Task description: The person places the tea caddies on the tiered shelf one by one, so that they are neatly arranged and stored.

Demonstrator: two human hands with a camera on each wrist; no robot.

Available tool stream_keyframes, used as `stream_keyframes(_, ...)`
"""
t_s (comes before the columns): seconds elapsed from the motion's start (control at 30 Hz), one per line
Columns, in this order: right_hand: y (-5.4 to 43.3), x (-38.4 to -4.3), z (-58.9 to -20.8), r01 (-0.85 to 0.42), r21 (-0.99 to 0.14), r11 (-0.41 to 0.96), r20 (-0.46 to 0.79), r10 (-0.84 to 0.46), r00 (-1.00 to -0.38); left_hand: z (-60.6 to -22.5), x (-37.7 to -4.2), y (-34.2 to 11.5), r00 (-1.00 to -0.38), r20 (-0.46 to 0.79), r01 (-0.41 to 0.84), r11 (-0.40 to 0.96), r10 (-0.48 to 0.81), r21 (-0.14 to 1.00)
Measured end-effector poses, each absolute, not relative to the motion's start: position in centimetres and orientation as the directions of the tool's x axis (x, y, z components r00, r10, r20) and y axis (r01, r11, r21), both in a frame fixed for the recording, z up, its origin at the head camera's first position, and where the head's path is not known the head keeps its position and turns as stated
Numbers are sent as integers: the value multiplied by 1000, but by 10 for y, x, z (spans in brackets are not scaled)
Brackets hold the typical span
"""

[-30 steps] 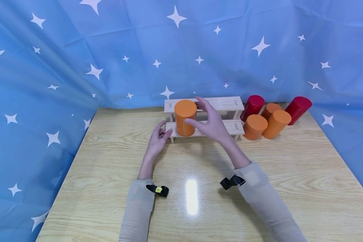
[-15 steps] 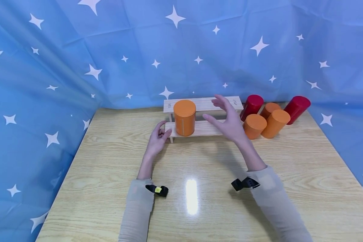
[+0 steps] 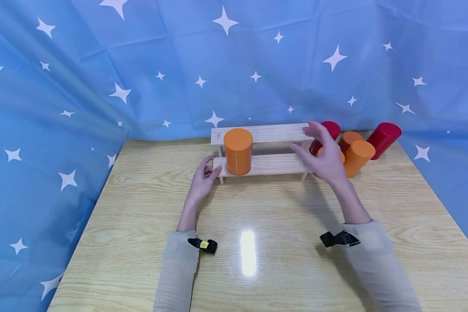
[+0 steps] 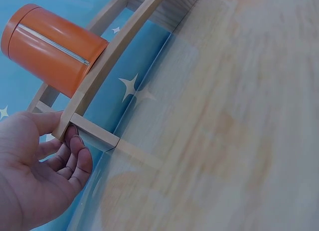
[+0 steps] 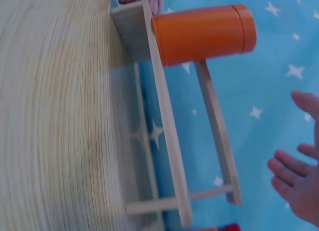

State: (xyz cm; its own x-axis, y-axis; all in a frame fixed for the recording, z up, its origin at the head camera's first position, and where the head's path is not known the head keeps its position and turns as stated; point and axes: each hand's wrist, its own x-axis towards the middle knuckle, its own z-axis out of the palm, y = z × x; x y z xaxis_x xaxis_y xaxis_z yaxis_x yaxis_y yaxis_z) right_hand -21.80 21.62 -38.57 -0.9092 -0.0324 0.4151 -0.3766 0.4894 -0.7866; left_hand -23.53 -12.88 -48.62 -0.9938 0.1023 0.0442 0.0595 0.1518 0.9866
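A two-tier wooden rack [image 3: 274,164] stands at the back of the table. An orange canister [image 3: 238,152] with a lid sits upright on the left part of its lower shelf. My left hand [image 3: 202,180] grips the left end of that shelf; in the left wrist view, thumb and curled fingers pinch the shelf's corner beside the leg. By the rack's right end my right hand [image 3: 326,160] is raised with fingers spread and nothing in it. It partly hides a red canister [image 3: 330,128] and an orange one behind it. The right wrist view shows that hand apart from the rack.
To the right of the rack cluster several canisters, among them a tall orange canister [image 3: 358,156], a darker orange one [image 3: 349,138] and a red one [image 3: 384,139] at the far right. A blue star-patterned cloth [image 3: 171,65] hangs behind the table [image 3: 140,208].
My right hand has let go of the orange canister and moved right, over to the rack's right end. The canister stays on the lower shelf, and my left hand keeps its grip.
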Motion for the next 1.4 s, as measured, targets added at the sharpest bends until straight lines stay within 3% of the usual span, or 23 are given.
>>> stream_keyframes(0.9, 329, -204, -392, -220, -768, 602, 397, 177, -901, -486, -236, -128, -995, 24, 38, 149, 99, 988)
stream_keyframes(1.4, 353, -208, -414, -121, -757, 642, 346, 236, -908, -485, -236, -128, -995, 21, 36, 147, 100, 988)
